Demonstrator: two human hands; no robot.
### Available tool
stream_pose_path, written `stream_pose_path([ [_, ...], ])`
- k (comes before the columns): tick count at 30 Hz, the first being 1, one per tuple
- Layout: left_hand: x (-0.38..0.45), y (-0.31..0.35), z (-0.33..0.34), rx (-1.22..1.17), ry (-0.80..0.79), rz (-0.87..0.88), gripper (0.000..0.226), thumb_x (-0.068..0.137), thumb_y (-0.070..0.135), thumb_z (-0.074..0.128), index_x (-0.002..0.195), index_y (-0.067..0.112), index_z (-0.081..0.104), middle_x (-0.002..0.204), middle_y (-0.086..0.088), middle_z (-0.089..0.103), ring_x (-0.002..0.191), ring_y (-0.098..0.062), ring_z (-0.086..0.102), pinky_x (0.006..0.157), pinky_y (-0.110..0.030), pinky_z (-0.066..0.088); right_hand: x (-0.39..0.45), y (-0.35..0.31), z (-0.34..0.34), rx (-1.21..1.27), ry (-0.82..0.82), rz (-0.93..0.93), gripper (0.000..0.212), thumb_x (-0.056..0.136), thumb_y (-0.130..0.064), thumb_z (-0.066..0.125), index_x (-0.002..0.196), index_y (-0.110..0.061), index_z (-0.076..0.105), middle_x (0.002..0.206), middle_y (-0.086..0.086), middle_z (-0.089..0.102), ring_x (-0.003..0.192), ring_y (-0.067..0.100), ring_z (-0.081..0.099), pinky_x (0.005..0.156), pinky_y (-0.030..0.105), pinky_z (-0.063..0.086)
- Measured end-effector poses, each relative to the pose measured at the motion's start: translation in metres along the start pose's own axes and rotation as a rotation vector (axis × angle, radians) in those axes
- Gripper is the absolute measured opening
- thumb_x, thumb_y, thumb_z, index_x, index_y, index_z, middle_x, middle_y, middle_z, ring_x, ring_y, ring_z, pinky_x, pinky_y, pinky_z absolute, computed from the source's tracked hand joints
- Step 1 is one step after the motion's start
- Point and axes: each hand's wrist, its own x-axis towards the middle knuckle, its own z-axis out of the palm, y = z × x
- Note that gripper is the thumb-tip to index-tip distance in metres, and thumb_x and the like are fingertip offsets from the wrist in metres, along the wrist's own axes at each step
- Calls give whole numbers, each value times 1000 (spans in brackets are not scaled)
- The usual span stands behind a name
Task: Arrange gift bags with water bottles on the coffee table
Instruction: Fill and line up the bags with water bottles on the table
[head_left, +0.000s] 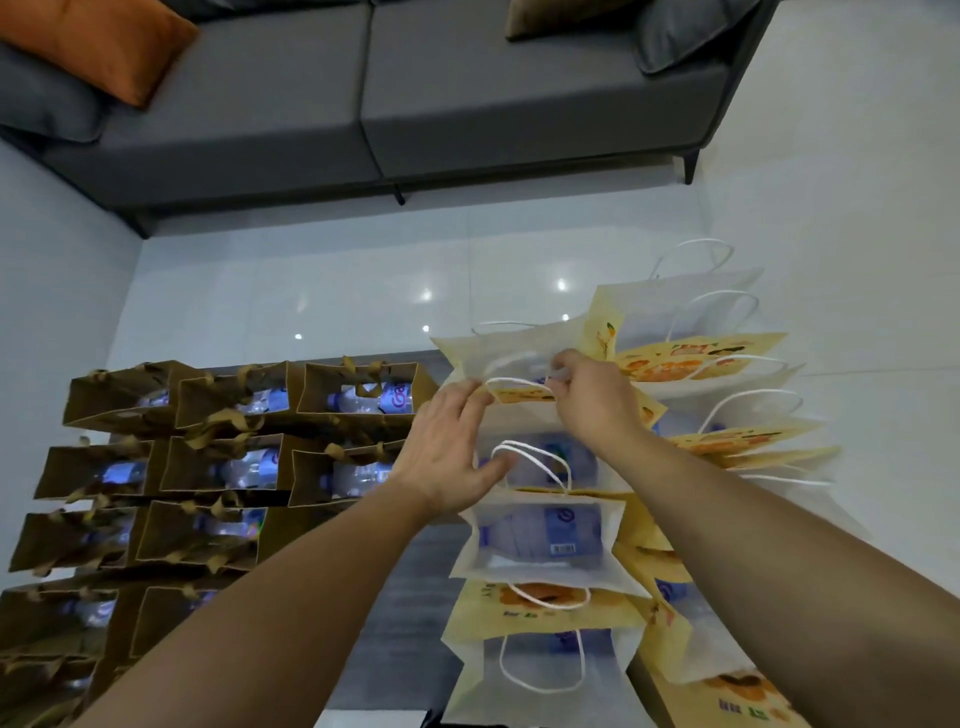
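Observation:
Several yellow gift bags with white cord handles stand in rows on the right of the dark coffee table (410, 603); one near bag (540, 540) shows a water bottle (545, 535) inside. Both hands work at the farthest yellow bag (511, 348) of the near column. My right hand (592, 400) pinches its near rim and white handle. Fingers of my left hand (447, 452) lie stretched out against the bag's left rim. Brown gift bags (234, 467) holding bottles fill the table's left side in rows.
A grey sofa (374, 114) with an orange cushion (98, 47) and dark cushions stands beyond a strip of glossy white floor (291, 291). More yellow bags (727, 364) crowd the table's right edge and overhang it.

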Motion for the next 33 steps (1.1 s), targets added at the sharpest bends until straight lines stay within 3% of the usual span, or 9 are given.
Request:
stream_pose_path([
  [4, -1, -2, 13, 44, -45, 50, 83, 86, 63, 41, 154, 16, 34, 163, -7, 26, 151, -24, 18, 124, -44, 16, 12, -2, -3, -32, -93, 54, 22, 101, -22, 54, 103, -22, 76, 97, 9, 70, 83, 26, 57, 65, 30, 39],
  [9, -4, -6, 22, 78, -28, 31, 81, 92, 59, 41, 159, 15, 26, 167, -7, 14, 155, -24, 6, 125, -47, 11, 27, -7, -12, 50, -114, 46, 21, 95, -16, 55, 94, -18, 76, 95, 4, 71, 90, 27, 62, 71, 32, 47],
  [12, 1, -5, 21, 111, 9, 22, 80, 88, 61, 39, 153, 14, 37, 162, -11, 27, 149, -30, 22, 121, -50, 22, 28, -9, -16, 87, -179, 57, 21, 87, -15, 57, 88, -27, 74, 95, -3, 70, 92, 22, 61, 82, 36, 55],
  [16, 5, -5, 19, 87, 62, 30, 67, 82, 60, 47, 135, 19, 53, 139, -7, 48, 124, -26, 45, 103, -44, 39, 32, -10, -20, -82, -246, 2, 15, 86, -22, 64, 88, -25, 78, 88, -4, 72, 84, 18, 63, 74, 34, 56],
  [19, 8, -7, 21, 5, 49, 60, 56, 84, 57, 47, 126, 21, 56, 141, -6, 51, 127, -26, 46, 104, -46, 39, 39, -12, -17, -163, -208, -29, 13, 95, -32, 64, 88, -28, 75, 89, -3, 70, 86, 19, 63, 68, 30, 50],
  [24, 10, -9, 24, -60, -9, 67, 55, 86, 56, 41, 125, 21, 59, 149, -3, 48, 139, -22, 38, 115, -46, 31, 48, -13, -10, -219, -179, 2, 18, 98, -33, 60, 82, -28, 66, 81, -3, 64, 82, 20, 61, 62, 28, 42],
  [33, 12, -5, 22, -84, -63, 24, 57, 87, 56, 41, 130, 22, 57, 140, 2, 52, 133, -17, 41, 113, -41, 33, 47, -13, -6, -148, -150, 36, 15, 98, -35, 61, 85, -28, 67, 86, -2, 67, 86, 21, 63, 68, 30, 46],
])
